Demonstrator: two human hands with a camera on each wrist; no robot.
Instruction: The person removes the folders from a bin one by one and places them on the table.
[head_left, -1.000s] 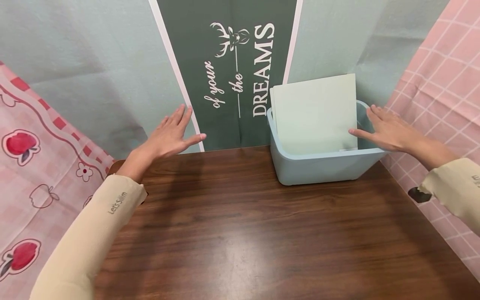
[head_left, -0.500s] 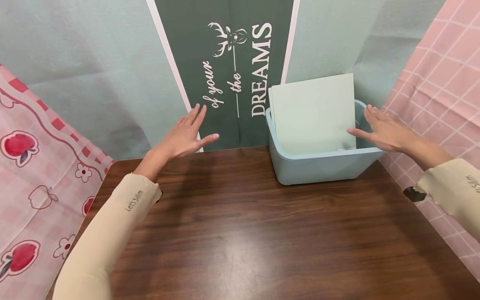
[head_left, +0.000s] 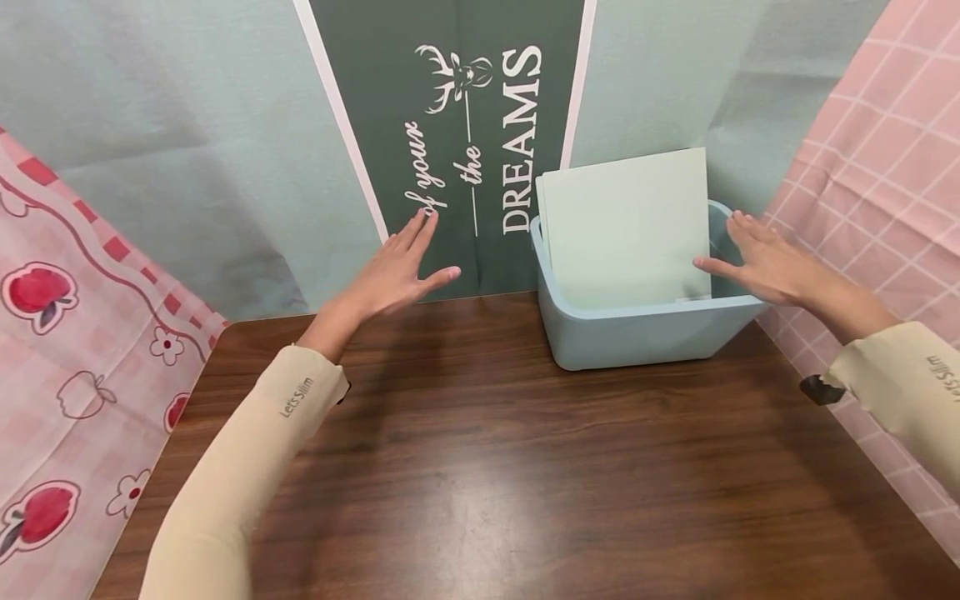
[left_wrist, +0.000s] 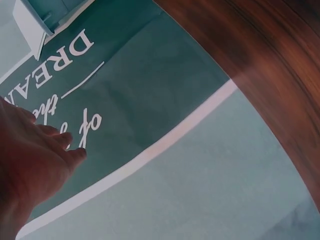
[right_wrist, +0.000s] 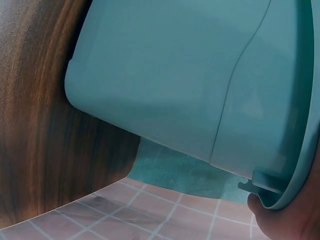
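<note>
My left hand (head_left: 393,271) hovers over the table's back edge with its fingers stretched out and thumb apart, holding nothing. In the left wrist view, the left hand (left_wrist: 35,160) overlaps the lettering on the backdrop. A light blue plastic bin (head_left: 652,343) stands at the back right of the table. Thin pale green boards (head_left: 626,225) lean upright inside it, their lower parts hidden by its front wall. My right hand (head_left: 776,262) is at the bin's right end, fingers straight and thumb spread over the opening. The right wrist view shows part of that hand (right_wrist: 285,222) close against the bin's rim.
A brown wood-grain table (head_left: 480,467) spreads in front. Behind it hangs a grey-green cloth with a dark lettered panel (head_left: 465,258). Pink cloths border the left side (head_left: 75,333) and the right side (head_left: 862,192).
My left hand has moved rightward along the back edge, towards the bin. The right hand, the bin and the boards have stayed nearly in place; the head view shifted slightly.
</note>
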